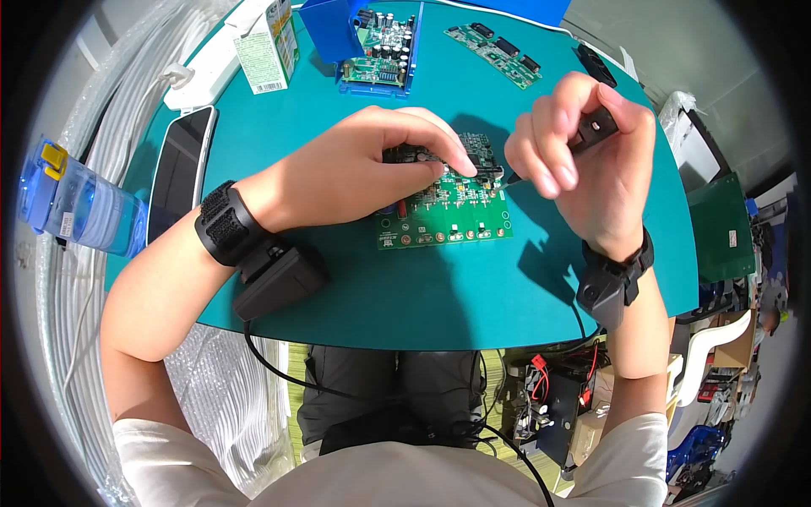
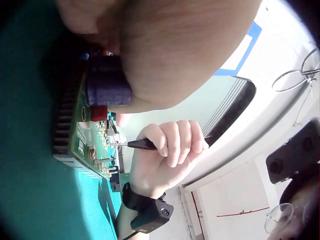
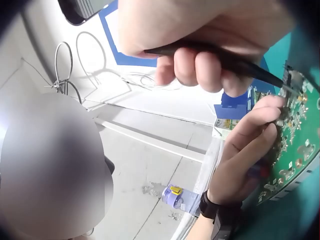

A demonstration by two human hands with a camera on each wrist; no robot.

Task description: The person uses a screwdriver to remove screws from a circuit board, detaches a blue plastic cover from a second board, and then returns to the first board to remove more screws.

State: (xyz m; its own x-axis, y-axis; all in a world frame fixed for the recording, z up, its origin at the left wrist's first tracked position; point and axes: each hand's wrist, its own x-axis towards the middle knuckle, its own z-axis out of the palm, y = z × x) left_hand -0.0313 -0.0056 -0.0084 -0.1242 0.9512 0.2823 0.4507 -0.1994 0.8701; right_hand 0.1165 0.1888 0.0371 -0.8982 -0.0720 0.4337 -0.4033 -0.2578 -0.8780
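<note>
A green circuit board (image 1: 443,232) lies on the teal tabletop, crowded with small parts. My left hand (image 1: 355,165) reaches over it, fingertips and thumb lightly bent against the parts. The right hand (image 1: 587,156) grips a slim black tool (image 3: 235,62) that tapers to a thin metal tip. In the left wrist view this tip points at the board's gold-coloured parts; in the right wrist view it overlaps the board's far edge. Beside the left hand, a purple cylindrical part (image 2: 107,82) and a red block (image 2: 99,114) stand on the board.
Farther back are a blue-cased circuit unit (image 1: 384,51), a bare green module (image 1: 498,55) and a carton (image 1: 264,51). A phone (image 1: 182,165), a power strip (image 1: 203,68) and a water bottle (image 1: 84,203) are at left. A cable hangs from each wrist camera.
</note>
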